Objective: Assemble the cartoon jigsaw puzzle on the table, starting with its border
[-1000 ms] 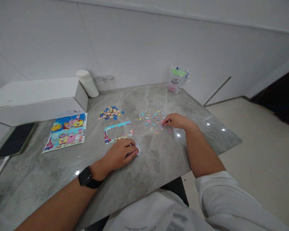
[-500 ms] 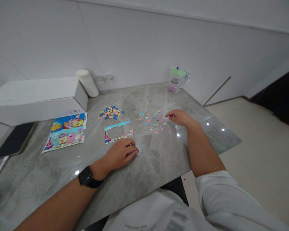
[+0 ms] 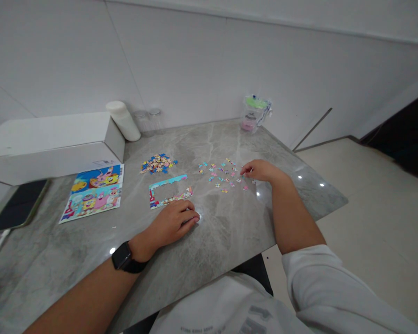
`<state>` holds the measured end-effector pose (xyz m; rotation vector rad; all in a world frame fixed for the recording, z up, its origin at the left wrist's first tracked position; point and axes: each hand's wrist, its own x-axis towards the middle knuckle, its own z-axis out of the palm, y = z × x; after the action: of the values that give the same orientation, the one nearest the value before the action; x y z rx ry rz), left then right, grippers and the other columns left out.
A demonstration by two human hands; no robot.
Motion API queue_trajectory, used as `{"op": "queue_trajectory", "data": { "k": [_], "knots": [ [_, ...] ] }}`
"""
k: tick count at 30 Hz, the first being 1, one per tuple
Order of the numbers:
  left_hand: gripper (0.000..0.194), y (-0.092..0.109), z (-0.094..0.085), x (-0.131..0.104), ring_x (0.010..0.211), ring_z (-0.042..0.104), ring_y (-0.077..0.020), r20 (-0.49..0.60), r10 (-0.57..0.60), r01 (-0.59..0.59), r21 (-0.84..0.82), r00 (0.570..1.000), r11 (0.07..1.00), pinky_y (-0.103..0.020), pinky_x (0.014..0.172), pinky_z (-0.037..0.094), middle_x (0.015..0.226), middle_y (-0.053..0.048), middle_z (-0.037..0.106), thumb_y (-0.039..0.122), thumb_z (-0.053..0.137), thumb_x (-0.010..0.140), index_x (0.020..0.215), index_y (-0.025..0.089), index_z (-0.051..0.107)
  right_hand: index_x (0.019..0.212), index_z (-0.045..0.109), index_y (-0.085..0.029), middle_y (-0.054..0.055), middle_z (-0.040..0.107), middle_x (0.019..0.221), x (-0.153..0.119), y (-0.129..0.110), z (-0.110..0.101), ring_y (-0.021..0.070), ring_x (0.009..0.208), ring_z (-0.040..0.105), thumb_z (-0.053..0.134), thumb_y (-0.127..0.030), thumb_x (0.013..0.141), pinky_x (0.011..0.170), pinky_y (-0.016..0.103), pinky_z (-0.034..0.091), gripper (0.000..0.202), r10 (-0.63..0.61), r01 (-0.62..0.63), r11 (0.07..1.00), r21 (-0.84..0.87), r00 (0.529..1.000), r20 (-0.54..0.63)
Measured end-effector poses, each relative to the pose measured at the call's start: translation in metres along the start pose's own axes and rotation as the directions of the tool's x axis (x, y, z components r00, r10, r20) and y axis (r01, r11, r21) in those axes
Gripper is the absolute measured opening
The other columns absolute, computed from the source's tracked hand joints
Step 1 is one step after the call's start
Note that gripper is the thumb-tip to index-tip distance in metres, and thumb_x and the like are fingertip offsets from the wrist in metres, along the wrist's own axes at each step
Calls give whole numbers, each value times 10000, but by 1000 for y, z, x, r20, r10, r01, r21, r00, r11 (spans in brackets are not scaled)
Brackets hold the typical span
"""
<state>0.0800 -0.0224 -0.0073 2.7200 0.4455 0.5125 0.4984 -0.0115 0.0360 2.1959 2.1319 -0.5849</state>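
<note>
My right hand (image 3: 259, 170) reaches over the right side of a spread of loose jigsaw puzzle pieces (image 3: 224, 179). Its thumb and fingers are pinched together at a small puzzle piece (image 3: 243, 176), mostly covered by the fingertips. My left hand (image 3: 177, 220) rests on the grey table, loosely curled, thumb apart from the fingers and nothing visible in it. Just beyond it lies a partly assembled puzzle border (image 3: 153, 200), a rectangle with a bare middle. Farther back is a heap of puzzle pieces (image 3: 159, 163) in blue, yellow and pink.
At the left lie a cartoon picture sheet (image 3: 94, 192) and a phone (image 3: 19, 205) with a white cable. A white box (image 3: 48, 139), a white bottle (image 3: 124, 121) and two glasses (image 3: 149, 121) stand along the wall. A clear plastic bag (image 3: 255, 114) sits at the back right.
My right fingers have closed in and shifted slightly down among the loose pieces. The left hand stays in place on the table. The whole view has shifted a little.
</note>
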Motion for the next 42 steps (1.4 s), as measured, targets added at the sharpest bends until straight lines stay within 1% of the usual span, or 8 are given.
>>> {"op": "queue_trajectory", "data": {
  "k": [3, 7, 12, 15, 22, 27, 31, 42],
  "knots": [
    [283, 0, 1, 0, 964, 662, -210, 8, 2, -2, 2, 1000, 1000, -368, 864, 504, 1068, -89, 716, 325, 514, 1099, 1053, 207, 767, 1193, 837, -239, 60, 826, 1092, 3, 3, 0, 203, 986, 734, 673, -179, 926, 879, 267, 517, 319, 58, -59, 998, -14, 993, -107],
    [285, 0, 0, 0, 959, 662, -210, 8, 5, -5, 4, 1000, 1000, -371, 865, 506, 1057, -89, 715, 321, 513, 1099, 1049, 207, 769, 1199, 831, -231, 82, 812, 1137, 6, 10, 0, 215, 1014, 722, 669, -180, 934, 875, 279, 511, 315, 146, -155, 987, -51, 978, -149],
    [271, 1, -1, 1, 948, 660, -206, 1, 10, -10, -4, 1000, 1000, -369, 861, 507, 1045, -85, 712, 307, 522, 1092, 1055, 211, 773, 1201, 830, -220, 111, 804, 1184, 8, 24, 4, 234, 1049, 724, 631, -178, 950, 899, 302, 515, 322, 314, -329, 944, -35, 922, -225],
    [274, 2, -2, 1, 950, 663, -207, 6, 8, -8, 0, 1000, 1000, -368, 861, 511, 1046, -87, 714, 309, 524, 1091, 1052, 209, 776, 1213, 830, -224, 118, 800, 1218, 11, 30, 7, 244, 1091, 726, 608, -137, 928, 943, 311, 517, 372, 346, -367, 929, -43, 904, -251],
    [298, 2, -2, 1, 954, 666, -209, 14, 16, -16, 12, 1000, 1000, -369, 858, 515, 1048, -93, 719, 321, 503, 1101, 1052, 206, 774, 1226, 826, -213, 135, 790, 1256, 17, 37, 13, 268, 1110, 726, 598, -99, 903, 943, 327, 529, 412, 360, -378, 925, -48, 908, -215],
    [274, 2, -2, 1, 953, 668, -205, 11, 18, -18, 2, 1000, 1000, -362, 858, 510, 1057, -89, 719, 304, 514, 1095, 1068, 219, 773, 1259, 824, -243, 122, 796, 1233, 18, 36, 14, 266, 1067, 728, 625, -96, 888, 915, 310, 532, 446, 312, -324, 945, -47, 934, -176],
    [261, 2, -2, 1, 955, 666, -206, 8, 15, -15, -3, 1000, 1000, -361, 858, 511, 1056, -87, 716, 297, 530, 1086, 1071, 221, 780, 1215, 840, -231, 133, 805, 1201, 18, 36, 13, 283, 1053, 744, 675, -121, 893, 907, 329, 539, 378, 315, -321, 947, -17, 938, -144],
    [275, 2, -2, 2, 963, 664, -208, 26, 14, -14, -10, 1000, 1000, -362, 862, 509, 1064, -90, 714, 300, 515, 1092, 1074, 215, 776, 1054, 859, -215, 130, 826, 1128, 14, 35, 10, 254, 1017, 747, 713, -261, 932, 828, 295, 537, 196, 326, -335, 942, -19, 926, -189]
  ]
}}
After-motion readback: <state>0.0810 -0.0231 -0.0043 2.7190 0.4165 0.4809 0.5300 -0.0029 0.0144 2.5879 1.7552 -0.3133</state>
